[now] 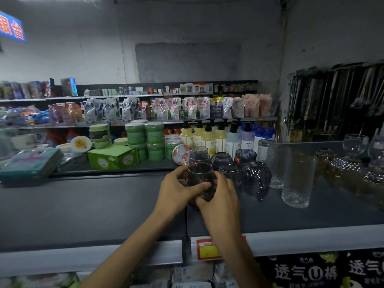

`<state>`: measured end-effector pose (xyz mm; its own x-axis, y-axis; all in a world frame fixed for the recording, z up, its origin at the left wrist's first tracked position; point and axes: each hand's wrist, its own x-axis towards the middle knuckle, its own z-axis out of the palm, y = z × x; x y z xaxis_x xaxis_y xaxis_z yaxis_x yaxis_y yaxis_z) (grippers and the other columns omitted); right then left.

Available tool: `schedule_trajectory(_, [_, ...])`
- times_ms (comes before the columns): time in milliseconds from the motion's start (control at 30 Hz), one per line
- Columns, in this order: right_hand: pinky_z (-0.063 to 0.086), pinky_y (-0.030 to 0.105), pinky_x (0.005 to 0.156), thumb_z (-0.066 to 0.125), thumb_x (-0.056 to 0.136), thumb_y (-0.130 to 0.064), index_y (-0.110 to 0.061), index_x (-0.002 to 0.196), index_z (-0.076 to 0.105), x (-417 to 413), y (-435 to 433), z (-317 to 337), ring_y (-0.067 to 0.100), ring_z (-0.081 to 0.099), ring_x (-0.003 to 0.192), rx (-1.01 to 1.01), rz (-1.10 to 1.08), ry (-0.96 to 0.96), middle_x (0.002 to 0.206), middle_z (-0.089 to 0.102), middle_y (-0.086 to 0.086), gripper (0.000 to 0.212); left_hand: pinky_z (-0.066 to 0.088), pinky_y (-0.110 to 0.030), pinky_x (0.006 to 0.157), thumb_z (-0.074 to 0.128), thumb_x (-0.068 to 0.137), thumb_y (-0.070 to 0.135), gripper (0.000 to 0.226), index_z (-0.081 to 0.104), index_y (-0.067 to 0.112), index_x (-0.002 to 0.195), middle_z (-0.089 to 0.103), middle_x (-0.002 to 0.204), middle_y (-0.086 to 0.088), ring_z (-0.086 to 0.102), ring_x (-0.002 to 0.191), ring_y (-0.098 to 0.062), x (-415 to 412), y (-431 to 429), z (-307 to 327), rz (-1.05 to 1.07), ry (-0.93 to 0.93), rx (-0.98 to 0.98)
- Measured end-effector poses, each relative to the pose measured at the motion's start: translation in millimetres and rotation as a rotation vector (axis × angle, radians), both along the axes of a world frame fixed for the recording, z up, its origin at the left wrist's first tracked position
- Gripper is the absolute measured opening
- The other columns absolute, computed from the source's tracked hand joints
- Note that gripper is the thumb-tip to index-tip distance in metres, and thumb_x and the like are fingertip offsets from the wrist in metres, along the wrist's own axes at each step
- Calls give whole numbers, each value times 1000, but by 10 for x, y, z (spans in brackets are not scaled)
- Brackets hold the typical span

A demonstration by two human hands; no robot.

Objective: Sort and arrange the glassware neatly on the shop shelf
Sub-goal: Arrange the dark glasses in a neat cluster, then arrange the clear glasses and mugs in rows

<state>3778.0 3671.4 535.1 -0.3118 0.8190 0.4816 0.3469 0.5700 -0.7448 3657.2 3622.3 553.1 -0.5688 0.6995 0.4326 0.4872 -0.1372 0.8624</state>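
Evidently you gripped the smoky tumbler [200, 177] in both hands, the left hand [176, 190] curling its thumb across the front and the right hand [222, 196] wrapping the base. It sat midway along the shelf [104, 204], heading the matching glasses [199, 157] toward the back edge, likely so you could align the row.

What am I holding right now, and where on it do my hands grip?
A tinted glass tumbler, gripped by its lower body. The left hand wraps its left side, thumb across the front; the right hand holds its right side near the base.
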Motion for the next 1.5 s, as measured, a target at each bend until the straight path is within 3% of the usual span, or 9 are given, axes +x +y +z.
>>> schedule_trajectory(167, [52,40,99,81,80,-23,-22,146,48,-34,-15,-55,23,57,123,-2,-4,10,136,53,0,74,61,-21,78,96,69,25,66,66,24,127,76,108,8,74,93,-1,32,-6,-64,16,-31,27])
schedule_trajectory(333, [52,41,101,82,81,-20,-21,144,50,28,-43,-86,22,59,122,-23,29,56,135,54,0,70,61,-32,91,93,72,33,68,64,25,133,76,113,8,73,101,-3,71,-58,-75,7,-18,22])
schedule_trajectory(433, [53,38,101,81,83,-13,-22,138,56,170,-107,-140,18,61,120,-10,59,143,132,57,-1,60,59,-25,93,90,77,35,67,61,27,137,74,115,11,70,105,1,60,-197,-86,27,22,15])
schedule_trajectory(567, [56,42,98,80,84,-9,-20,133,61,276,-309,-180,20,62,118,36,37,243,131,61,0,54,55,-21,95,87,79,42,61,58,39,133,69,120,14,66,112,-1,-63,-465,-120,99,74,-20])
schedule_trajectory(767, [55,37,95,77,87,-16,-24,132,61,-67,-956,-137,17,61,116,143,278,227,131,59,-5,48,58,-34,96,81,88,32,38,69,27,123,72,118,12,68,109,-2,-307,-1311,-218,278,103,-20])
schedule_trajectory(900, [50,31,100,73,92,-23,-25,132,60,-686,-1504,-60,11,57,117,93,557,114,131,58,-6,42,59,-39,92,76,93,29,23,72,27,115,73,112,15,68,104,-1,-732,-2219,-386,488,188,-87])
schedule_trajectory(1100, [51,29,96,73,92,-33,-31,131,57,-2051,-2196,71,12,57,114,112,793,-139,128,59,-6,42,58,-35,92,69,96,43,30,68,31,122,68,118,14,64,108,-1,-1775,-3434,-374,717,372,-177])
schedule_trajectory(1367, [45,33,103,80,83,-41,-24,156,35,-4377,-2934,365,24,53,133,228,956,-493,149,52,6,88,56,-50,95,59,76,69,85,41,31,150,51,142,-8,57,125,-33,-3932,-4249,-58,876,517,-580])
schedule_trajectory(1500, [43,29,97,84,79,-28,-19,162,16,-5372,-3172,275,31,52,135,142,978,-462,149,52,14,108,51,-52,102,70,85,57,93,23,33,161,32,158,-14,51,134,-41,-4859,-4263,2,822,525,-693])
